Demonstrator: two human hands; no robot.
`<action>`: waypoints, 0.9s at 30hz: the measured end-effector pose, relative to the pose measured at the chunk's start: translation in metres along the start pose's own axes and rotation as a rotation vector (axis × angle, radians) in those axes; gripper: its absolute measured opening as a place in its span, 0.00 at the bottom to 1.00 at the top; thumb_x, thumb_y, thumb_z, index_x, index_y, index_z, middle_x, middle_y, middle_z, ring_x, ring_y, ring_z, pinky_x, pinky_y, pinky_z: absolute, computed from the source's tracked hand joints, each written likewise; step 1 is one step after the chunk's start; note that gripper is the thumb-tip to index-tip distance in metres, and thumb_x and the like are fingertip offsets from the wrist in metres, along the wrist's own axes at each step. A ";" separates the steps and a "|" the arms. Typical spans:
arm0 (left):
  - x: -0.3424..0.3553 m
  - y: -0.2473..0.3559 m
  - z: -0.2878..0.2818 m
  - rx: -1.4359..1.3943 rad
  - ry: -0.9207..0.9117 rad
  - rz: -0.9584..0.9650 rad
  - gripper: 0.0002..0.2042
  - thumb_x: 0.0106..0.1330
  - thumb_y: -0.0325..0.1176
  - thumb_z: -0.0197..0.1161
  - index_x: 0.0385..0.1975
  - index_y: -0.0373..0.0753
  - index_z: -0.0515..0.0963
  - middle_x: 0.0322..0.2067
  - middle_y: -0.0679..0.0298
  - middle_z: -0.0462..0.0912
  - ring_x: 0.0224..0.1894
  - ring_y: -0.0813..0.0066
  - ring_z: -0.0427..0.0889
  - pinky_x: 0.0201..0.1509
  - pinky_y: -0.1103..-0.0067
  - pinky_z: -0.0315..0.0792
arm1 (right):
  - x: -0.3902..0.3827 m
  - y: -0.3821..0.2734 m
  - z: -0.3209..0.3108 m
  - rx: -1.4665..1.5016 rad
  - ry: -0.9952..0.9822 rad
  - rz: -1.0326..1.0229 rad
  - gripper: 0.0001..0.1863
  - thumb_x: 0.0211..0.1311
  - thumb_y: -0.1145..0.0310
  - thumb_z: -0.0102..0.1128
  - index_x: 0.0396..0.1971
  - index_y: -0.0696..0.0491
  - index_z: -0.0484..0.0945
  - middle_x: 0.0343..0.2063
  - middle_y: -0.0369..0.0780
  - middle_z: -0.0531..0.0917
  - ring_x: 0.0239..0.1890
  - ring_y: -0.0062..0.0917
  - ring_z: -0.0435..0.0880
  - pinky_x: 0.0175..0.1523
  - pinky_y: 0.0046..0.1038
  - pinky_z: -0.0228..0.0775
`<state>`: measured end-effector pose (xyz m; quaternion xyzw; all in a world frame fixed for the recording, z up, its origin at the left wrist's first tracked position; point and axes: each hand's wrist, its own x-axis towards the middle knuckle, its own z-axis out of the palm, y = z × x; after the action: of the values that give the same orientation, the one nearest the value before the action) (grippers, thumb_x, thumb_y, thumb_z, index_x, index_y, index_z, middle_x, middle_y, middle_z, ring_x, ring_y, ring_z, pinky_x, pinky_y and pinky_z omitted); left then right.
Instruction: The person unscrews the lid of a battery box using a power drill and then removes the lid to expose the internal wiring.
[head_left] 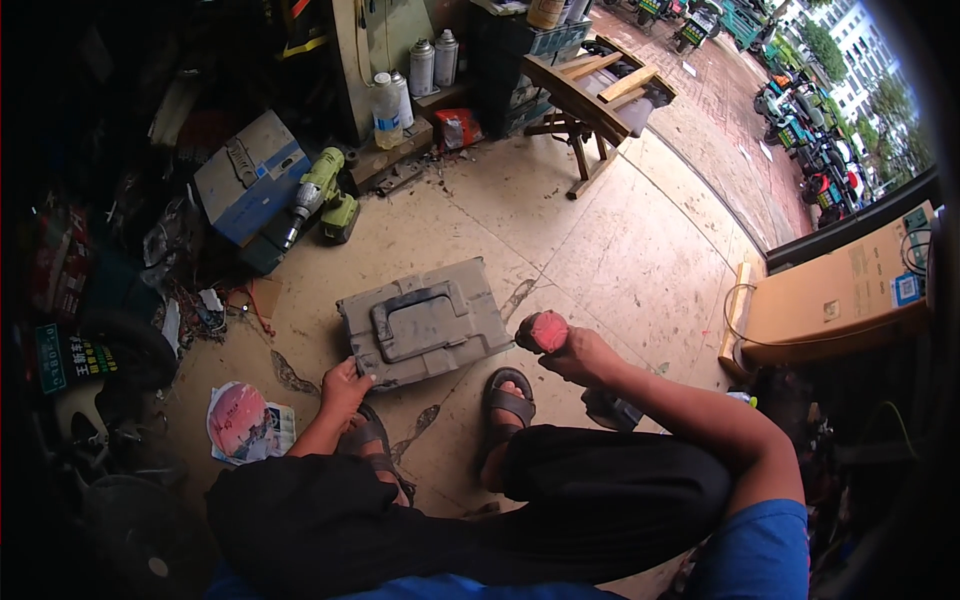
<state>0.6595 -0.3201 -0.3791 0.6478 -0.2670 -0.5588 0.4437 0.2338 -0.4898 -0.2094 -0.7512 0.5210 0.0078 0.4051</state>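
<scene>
A dusty grey plastic case [420, 330] with a dark handle on its lid lies on the floor in front of my feet. My left hand [345, 388] has its fingers closed on the case's near left corner. To the right of the case, my right hand [582, 358] grips a dark tool with a round red end [550, 330], held up in the air; my fingers hide most of it. A dark object [612, 410] shows partly under my right forearm.
A green cordless drill [325, 185] sits beside a blue-grey box [250, 180]. Spray cans [420, 62] stand behind. A folding wooden stool or stand [610, 90] is by the doorway. A large cardboard box [820, 300] stands right. A pink disc [238, 415] and clutter lie left. Parked scooters [815, 150] are outside.
</scene>
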 end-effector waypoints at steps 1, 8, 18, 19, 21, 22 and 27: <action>0.001 0.000 0.001 0.007 0.008 -0.002 0.31 0.65 0.18 0.66 0.69 0.23 0.65 0.64 0.52 0.76 0.66 0.66 0.76 0.68 0.75 0.69 | 0.001 0.004 0.001 -0.018 -0.011 -0.005 0.17 0.56 0.60 0.69 0.38 0.58 0.80 0.31 0.55 0.84 0.37 0.50 0.84 0.43 0.42 0.75; -0.001 0.008 0.005 0.105 0.076 -0.046 0.36 0.65 0.20 0.68 0.72 0.22 0.59 0.68 0.47 0.72 0.69 0.61 0.72 0.70 0.73 0.68 | -0.008 -0.015 -0.012 0.072 -0.096 0.124 0.17 0.56 0.59 0.67 0.39 0.56 0.80 0.32 0.52 0.85 0.37 0.50 0.84 0.44 0.41 0.76; 0.017 0.083 -0.046 0.477 -0.115 -0.099 0.35 0.61 0.35 0.75 0.66 0.26 0.71 0.61 0.48 0.80 0.58 0.66 0.82 0.59 0.74 0.77 | 0.033 -0.003 -0.019 -0.280 -0.173 -0.099 0.13 0.55 0.64 0.68 0.37 0.56 0.84 0.31 0.50 0.87 0.37 0.46 0.87 0.43 0.40 0.78; 0.023 0.097 -0.065 0.585 -0.124 -0.044 0.33 0.61 0.36 0.75 0.64 0.27 0.74 0.58 0.48 0.82 0.56 0.65 0.83 0.57 0.74 0.77 | 0.030 -0.039 -0.032 -0.102 -0.300 0.190 0.11 0.56 0.66 0.68 0.33 0.58 0.81 0.20 0.43 0.81 0.23 0.30 0.82 0.30 0.33 0.75; 0.025 0.175 -0.036 0.783 -0.175 -0.007 0.32 0.59 0.36 0.75 0.61 0.24 0.75 0.57 0.45 0.83 0.59 0.60 0.83 0.63 0.72 0.76 | 0.025 -0.022 -0.033 0.082 -0.245 0.260 0.11 0.56 0.66 0.67 0.29 0.59 0.81 0.16 0.40 0.78 0.18 0.26 0.78 0.24 0.32 0.71; 0.029 0.193 -0.043 0.858 -0.158 0.086 0.30 0.60 0.37 0.75 0.59 0.25 0.77 0.55 0.46 0.84 0.57 0.61 0.85 0.61 0.72 0.77 | 0.027 -0.024 -0.032 0.093 -0.242 0.248 0.11 0.56 0.66 0.67 0.29 0.59 0.81 0.16 0.40 0.78 0.18 0.26 0.78 0.24 0.32 0.71; 0.041 0.278 0.010 1.099 -0.229 0.316 0.24 0.60 0.35 0.74 0.52 0.26 0.80 0.44 0.52 0.87 0.48 0.72 0.85 0.54 0.74 0.78 | 0.023 -0.025 -0.026 -0.022 -0.231 0.200 0.08 0.54 0.69 0.63 0.26 0.59 0.82 0.19 0.44 0.83 0.22 0.33 0.84 0.29 0.35 0.76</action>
<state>0.7013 -0.4857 -0.1562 0.6707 -0.6575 -0.3317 0.0887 0.2537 -0.5205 -0.1869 -0.6940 0.5432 0.1400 0.4513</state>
